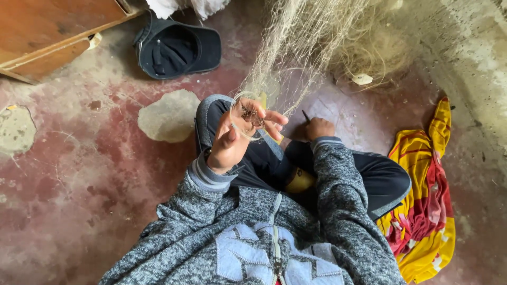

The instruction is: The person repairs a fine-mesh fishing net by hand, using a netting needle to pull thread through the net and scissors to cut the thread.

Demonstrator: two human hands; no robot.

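Observation:
I sit cross-legged on the floor in a grey knit jacket and dark trousers. My left hand (240, 134) is raised over my knee, fingers spread, with pale strands of a fine fishing net (301, 47) looped around the fingers. The net hangs down from above and piles up ahead of me. My right hand (319, 128) is closed around a thin dark tool (306, 116), a needle-like stick that points up toward the net.
A dark cap (177, 50) lies upside down on the worn reddish floor (79, 174). A wooden board (47, 31) sits at the top left. A yellow and red cloth (428, 211) lies to my right beside a rough wall (475, 63).

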